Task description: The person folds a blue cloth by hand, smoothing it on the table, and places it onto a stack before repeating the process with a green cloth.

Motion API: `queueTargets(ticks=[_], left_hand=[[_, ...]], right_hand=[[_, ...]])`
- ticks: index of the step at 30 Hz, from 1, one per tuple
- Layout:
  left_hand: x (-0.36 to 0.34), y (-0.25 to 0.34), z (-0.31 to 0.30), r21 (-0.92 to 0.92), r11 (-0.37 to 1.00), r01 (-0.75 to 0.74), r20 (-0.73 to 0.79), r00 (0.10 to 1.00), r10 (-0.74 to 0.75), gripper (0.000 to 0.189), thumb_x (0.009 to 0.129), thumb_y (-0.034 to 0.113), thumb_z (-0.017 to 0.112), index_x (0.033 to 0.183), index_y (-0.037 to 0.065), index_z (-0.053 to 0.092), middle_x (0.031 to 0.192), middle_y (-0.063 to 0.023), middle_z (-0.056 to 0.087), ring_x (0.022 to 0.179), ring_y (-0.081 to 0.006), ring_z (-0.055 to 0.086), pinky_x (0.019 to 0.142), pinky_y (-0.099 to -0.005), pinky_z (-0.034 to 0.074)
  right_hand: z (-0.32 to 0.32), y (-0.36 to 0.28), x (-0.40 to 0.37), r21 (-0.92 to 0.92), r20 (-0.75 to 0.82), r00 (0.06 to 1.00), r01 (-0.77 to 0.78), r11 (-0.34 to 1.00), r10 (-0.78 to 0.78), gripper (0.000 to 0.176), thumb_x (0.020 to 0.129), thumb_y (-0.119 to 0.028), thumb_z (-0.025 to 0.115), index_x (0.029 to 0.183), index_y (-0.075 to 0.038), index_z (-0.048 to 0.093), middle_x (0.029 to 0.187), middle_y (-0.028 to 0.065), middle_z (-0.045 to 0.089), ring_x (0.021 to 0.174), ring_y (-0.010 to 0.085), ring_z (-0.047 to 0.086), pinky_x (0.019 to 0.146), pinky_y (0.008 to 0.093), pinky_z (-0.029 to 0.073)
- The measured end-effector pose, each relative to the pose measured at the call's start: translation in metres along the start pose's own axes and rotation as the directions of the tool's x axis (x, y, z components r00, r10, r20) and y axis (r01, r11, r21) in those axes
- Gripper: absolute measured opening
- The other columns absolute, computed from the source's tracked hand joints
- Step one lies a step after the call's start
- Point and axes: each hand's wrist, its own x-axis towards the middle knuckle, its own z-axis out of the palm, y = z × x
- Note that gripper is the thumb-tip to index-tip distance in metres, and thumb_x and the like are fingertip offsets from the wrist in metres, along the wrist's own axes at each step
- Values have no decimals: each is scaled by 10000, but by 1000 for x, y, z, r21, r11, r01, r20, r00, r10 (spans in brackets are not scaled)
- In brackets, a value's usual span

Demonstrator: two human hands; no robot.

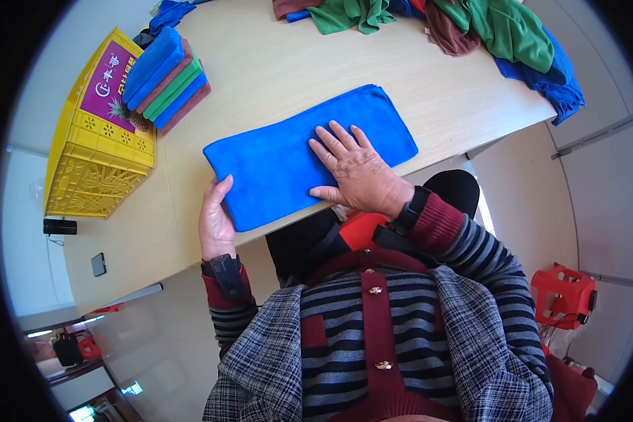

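A folded blue towel (281,165) lies slantwise near the front edge of the table, longer from left to right than it is deep. My right hand (359,169) rests palm down on its right half, fingers spread. At the towel's left edge is my left hand (216,214), its thumb over the border; the other fingers are partly hidden, and the cloth edge sits in its grip. The towel's top face looks flat and smooth, with stitching along the far and right borders.
A stack of folded blue, brown and green towels (169,81) leans by a yellow crate (102,158) at the left. Loose green cloths (510,35) and other coloured ones lie at the back right. A dark phone-like object (99,264) lies front left. A red stool (561,295) stands right.
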Motion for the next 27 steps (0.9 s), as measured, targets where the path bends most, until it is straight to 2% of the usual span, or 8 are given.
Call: queueTargets(ticks=[4, 7, 12, 16, 19, 20, 24, 27], left_hand=[[-6, 17, -3, -33, 998, -56, -46, 997, 55, 429, 946, 226, 715, 1308, 12, 629, 1225, -94, 697, 1119, -224, 663, 989, -398, 543], [-9, 37, 3, -16, 996, -82, -50, 995, 81, 433, 968, 255, 694, 1320, 14, 621, 1220, -96, 697, 1105, -220, 671, 984, -395, 550], [-9, 52, 11, -28, 997, -70, -53, 996, 68, 415, 984, 261, 675, 1314, 16, 619, 1210, -96, 702, 1074, -210, 685, 974, -385, 557], [-1, 59, 34, 0, 997, -71, 0, 997, 71, 363, 992, 258, 664, 1266, 22, 630, 1146, -83, 707, 1019, -185, 691, 918, -350, 563], [8, 66, 66, 101, 981, -168, 26, 986, 166, 265, 981, 243, 682, 1147, 39, 657, 1005, -44, 699, 897, -142, 684, 800, -302, 555], [11, 68, 78, 107, 980, -167, 28, 986, 165, 265, 981, 243, 682, 1147, 39, 657, 1005, -44, 699, 897, -142, 684, 800, -302, 555], [38, 58, 135, 347, 902, -258, 172, 963, 209, 167, 940, 218, 723, 937, 62, 665, 810, 6, 643, 727, -90, 637, 657, -252, 508], [77, 31, 166, 540, 770, -339, 305, 932, 197, 188, 890, 209, 744, 816, 61, 655, 698, 24, 601, 660, -82, 618, 589, -259, 483]], right_hand=[[4, -7, 19, 18, 10, 999, 45, 999, -45, 886, 1000, -720, 372, 1539, -20, 435, 1614, 210, 378, 1527, 396, 289, 1250, 550, 199], [6, -12, 34, 98, 2, 996, 89, 991, -90, 849, 1009, -687, 396, 1532, -20, 445, 1610, 199, 389, 1525, 383, 297, 1248, 550, 203], [-2, -19, 17, 183, 6, 992, 120, 976, -123, 831, 1013, -666, 407, 1531, -17, 445, 1605, 188, 401, 1525, 359, 307, 1253, 542, 197], [-3, -25, -6, 75, 6, 981, 195, 978, -196, 794, 1017, -617, 452, 1521, -3, 447, 1597, 182, 412, 1522, 341, 317, 1257, 534, 196], [-2, -25, -16, 75, 24, 973, 228, 971, -231, 750, 1015, -548, 519, 1516, 6, 448, 1592, 182, 416, 1521, 332, 319, 1259, 522, 202], [-1, -24, -18, 78, 19, 974, 225, 971, -227, 750, 1015, -548, 519, 1516, 6, 448, 1592, 182, 416, 1521, 332, 319, 1259, 522, 202], [3, -21, -26, 80, 5, 965, 261, 962, -262, 725, 997, -478, 585, 1517, 7, 444, 1583, 187, 423, 1520, 330, 322, 1258, 515, 211], [8, -20, -30, 66, -114, 961, 262, 963, -253, 682, 968, -437, 625, 1468, 6, 488, 1505, 178, 491, 1470, 328, 389, 1254, 513, 223]])
